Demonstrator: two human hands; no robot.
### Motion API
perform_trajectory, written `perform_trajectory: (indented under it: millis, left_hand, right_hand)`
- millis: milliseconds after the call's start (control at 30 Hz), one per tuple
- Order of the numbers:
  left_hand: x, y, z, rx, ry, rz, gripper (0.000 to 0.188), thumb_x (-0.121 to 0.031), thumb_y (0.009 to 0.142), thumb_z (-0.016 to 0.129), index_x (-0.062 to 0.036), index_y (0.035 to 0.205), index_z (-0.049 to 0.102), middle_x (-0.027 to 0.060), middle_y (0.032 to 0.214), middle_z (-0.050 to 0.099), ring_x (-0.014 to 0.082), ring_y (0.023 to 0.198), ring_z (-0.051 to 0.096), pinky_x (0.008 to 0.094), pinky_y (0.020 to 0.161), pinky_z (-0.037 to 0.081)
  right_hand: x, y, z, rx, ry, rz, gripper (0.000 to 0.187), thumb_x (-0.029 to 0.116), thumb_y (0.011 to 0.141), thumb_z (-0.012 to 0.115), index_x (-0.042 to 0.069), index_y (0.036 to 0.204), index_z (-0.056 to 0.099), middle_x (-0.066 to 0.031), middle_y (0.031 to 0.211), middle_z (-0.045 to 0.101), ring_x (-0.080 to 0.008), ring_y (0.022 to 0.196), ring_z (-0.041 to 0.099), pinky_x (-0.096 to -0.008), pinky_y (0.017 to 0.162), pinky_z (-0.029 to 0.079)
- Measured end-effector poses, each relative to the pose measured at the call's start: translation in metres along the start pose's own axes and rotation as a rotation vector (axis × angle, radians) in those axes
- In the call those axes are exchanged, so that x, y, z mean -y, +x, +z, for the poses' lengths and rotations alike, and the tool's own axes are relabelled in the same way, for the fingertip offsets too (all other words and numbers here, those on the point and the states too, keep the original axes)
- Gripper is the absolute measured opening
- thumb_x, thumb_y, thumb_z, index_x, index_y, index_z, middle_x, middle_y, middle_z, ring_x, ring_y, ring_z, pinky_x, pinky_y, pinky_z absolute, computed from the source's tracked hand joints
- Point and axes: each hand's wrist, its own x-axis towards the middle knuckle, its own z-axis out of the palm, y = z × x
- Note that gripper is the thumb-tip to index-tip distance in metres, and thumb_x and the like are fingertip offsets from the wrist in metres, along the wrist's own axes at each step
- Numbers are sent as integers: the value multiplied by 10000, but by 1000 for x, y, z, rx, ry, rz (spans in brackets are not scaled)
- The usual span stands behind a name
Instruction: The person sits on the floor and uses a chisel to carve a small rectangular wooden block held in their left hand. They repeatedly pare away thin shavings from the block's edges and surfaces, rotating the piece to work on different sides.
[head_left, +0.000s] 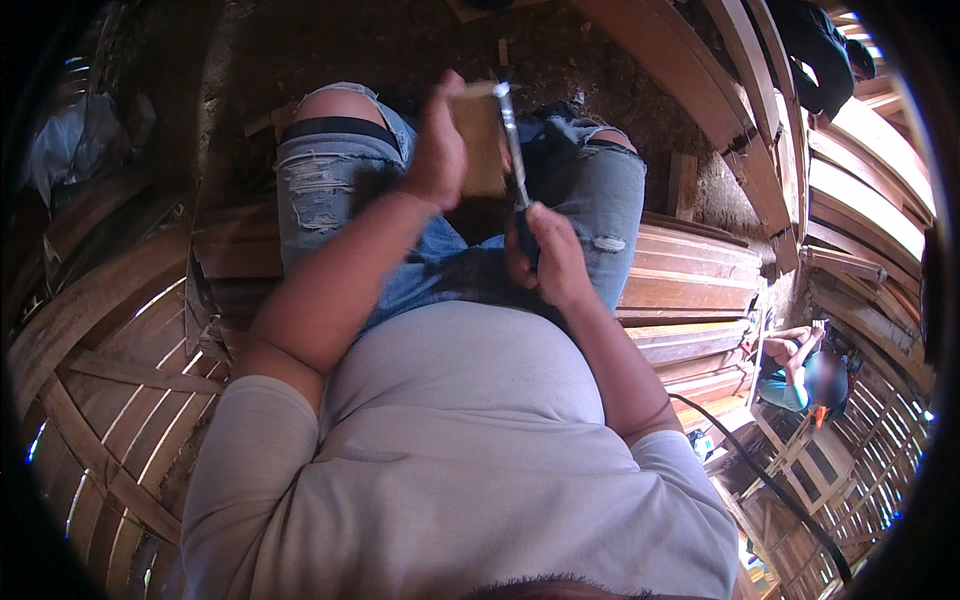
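Metal shaft and dark blue handle make up the slim hand tool [513, 145] that the right hand [555, 250] grips, its fingers closed around the handle. From there the shaft slants away from the body and slightly left, ending in a bright tip at the far end of a tan, flat-faced rectangular block [480, 145]. The block sits above the gap between the knees, its long axis pointing away from the body, nearly in line with the shaft.

The relation that matters is side by side: block on the left, shaft along its right edge, so close that they overlap in view; whether they touch cannot be told. The left hand [438, 155] is the nearer one to the block, up against its left side with the fingers fairly straight and pointing away from the body. How far they curl behind it is hidden, so their hold cannot be told. The right hand lies nearer the body, just beyond the block's near right corner.

Below are ripped blue denim jeans [325, 195] and, past the right thigh, a stack of long reddish-brown wooden boards [690, 270]. A black cable [770, 480] curves down by the right arm; farther right sits another person in teal [785, 390].
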Motion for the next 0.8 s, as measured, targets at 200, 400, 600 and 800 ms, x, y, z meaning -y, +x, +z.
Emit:
perform_trajectory:
  millis: [200,400,600,800]
  left_hand:
    - [-36,24,-26,52,-244,100,585,-608,1010,347,-77,954,585,95,830,580,248,760,601,412,721,528]
    - [-58,23,-39,20,-367,105,555,-589,1003,359,-80,957,576,97,847,561,245,817,542,388,752,485]
    - [-54,23,-33,66,-467,-29,542,-564,1015,376,-61,970,573,107,873,555,249,822,539,374,771,512]
    - [-51,24,-35,56,-441,-64,570,-589,1029,369,-59,980,575,110,887,558,259,831,547,385,776,522]
  right_hand:
    - [-5,-27,2,-128,-62,14,580,576,1055,515,25,927,640,-50,611,564,-135,460,507,-254,416,352]
    - [41,-89,-45,-238,-304,-17,516,525,995,638,12,940,644,-61,657,614,-120,466,525,-247,388,347]
    - [97,-135,-106,51,244,-617,467,463,1062,563,69,813,523,-12,586,497,-124,460,462,-269,395,342]
    - [32,-100,-98,-490,-112,215,283,277,974,626,38,825,662,-70,547,560,-146,374,461,-281,359,358]
